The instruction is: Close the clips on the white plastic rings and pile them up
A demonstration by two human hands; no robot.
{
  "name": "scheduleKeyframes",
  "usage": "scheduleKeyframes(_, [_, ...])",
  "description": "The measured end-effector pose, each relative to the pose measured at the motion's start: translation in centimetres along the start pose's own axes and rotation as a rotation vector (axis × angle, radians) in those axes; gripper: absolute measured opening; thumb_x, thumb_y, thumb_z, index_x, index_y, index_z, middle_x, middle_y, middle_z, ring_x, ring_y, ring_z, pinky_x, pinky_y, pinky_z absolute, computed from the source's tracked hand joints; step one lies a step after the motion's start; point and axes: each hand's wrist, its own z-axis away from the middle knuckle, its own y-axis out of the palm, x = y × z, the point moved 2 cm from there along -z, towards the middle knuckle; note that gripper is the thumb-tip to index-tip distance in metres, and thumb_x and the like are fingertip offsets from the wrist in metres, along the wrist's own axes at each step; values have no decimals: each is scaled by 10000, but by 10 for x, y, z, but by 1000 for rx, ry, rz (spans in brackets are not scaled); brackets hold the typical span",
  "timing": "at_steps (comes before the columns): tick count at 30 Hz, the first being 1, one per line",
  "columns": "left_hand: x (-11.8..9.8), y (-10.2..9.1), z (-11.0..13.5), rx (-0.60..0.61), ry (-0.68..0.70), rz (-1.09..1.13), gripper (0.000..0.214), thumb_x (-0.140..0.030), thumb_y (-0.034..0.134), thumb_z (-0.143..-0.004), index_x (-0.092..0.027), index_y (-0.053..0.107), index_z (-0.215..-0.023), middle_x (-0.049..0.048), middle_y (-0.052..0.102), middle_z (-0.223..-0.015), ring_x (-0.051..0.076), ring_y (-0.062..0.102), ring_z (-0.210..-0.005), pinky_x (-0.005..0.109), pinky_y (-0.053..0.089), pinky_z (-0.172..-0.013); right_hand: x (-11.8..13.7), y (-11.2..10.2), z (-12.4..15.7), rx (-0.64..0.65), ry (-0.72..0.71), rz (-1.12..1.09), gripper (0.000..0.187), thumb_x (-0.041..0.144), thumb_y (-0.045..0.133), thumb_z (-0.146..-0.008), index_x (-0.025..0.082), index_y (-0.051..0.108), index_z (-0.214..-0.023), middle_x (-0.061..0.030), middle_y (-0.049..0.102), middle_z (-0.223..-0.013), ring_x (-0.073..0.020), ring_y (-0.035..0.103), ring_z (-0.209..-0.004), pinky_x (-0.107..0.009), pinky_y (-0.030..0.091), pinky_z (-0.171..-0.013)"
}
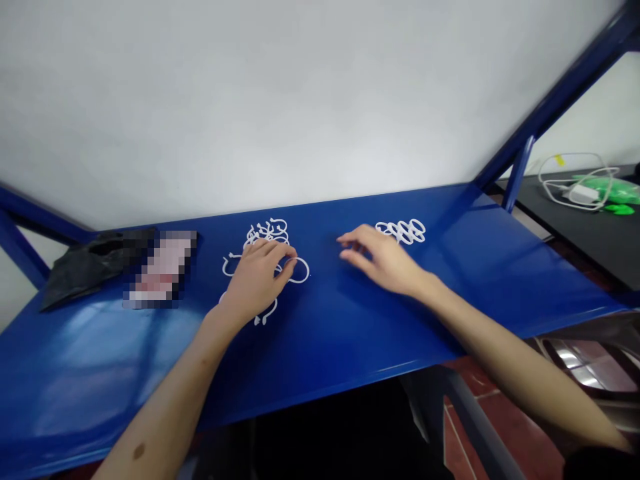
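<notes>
My left hand (260,277) rests palm down on a loose scatter of open white plastic rings (267,233) on the blue metal shelf (350,320). Its fingertips pinch one white ring (299,270) lying at the right of the scatter. My right hand (380,257) hovers just above the shelf with fingers apart and slightly curled, holding nothing. Its fingertips point left toward the pinched ring. Just behind it lies a neat row of closed white rings (401,231).
A crumpled black bag (85,267) and a blurred pink-and-white packet (163,270) lie at the shelf's left. A white wall stands behind. Blue frame posts (517,173) rise at the right, beyond them a black table with a white cable (575,190) and green items (613,190).
</notes>
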Motion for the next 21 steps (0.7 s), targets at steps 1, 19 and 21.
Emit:
scheduleKeyframes(1, [-2, 0, -1, -29, 13, 39, 132, -278, 511, -971, -220, 628, -948, 50, 695, -973, 240, 590, -967, 425, 449, -913, 14, 15, -2, 75, 3, -108, 232, 310, 582, -975, 189, 619, -1170, -86, 677, -1047, -192, 655, -885, -371, 551, -825])
scheduleKeyframes(19, [-24, 13, 3, 191, -391, 813, 266, -448, 567, -929, -214, 628, -1038, 7, 719, -777, 149, 646, -678, 292, 507, -642, 34, 73, 14, 47, 308, -864, 396, 338, 584, -961, 299, 572, -1354, -19, 627, -1056, -114, 686, -749, -319, 621, -752])
scheduleKeyframes(21, [-21, 15, 3, 127, -422, 852, 267, -451, 582, -916, -211, 633, -1022, 4, 698, -742, 143, 630, -651, 282, 494, -617, 35, 74, 15, 59, 312, -835, 359, 343, 584, -964, 280, 583, -1317, -5, 640, -960, -126, 701, -745, -319, 621, -737])
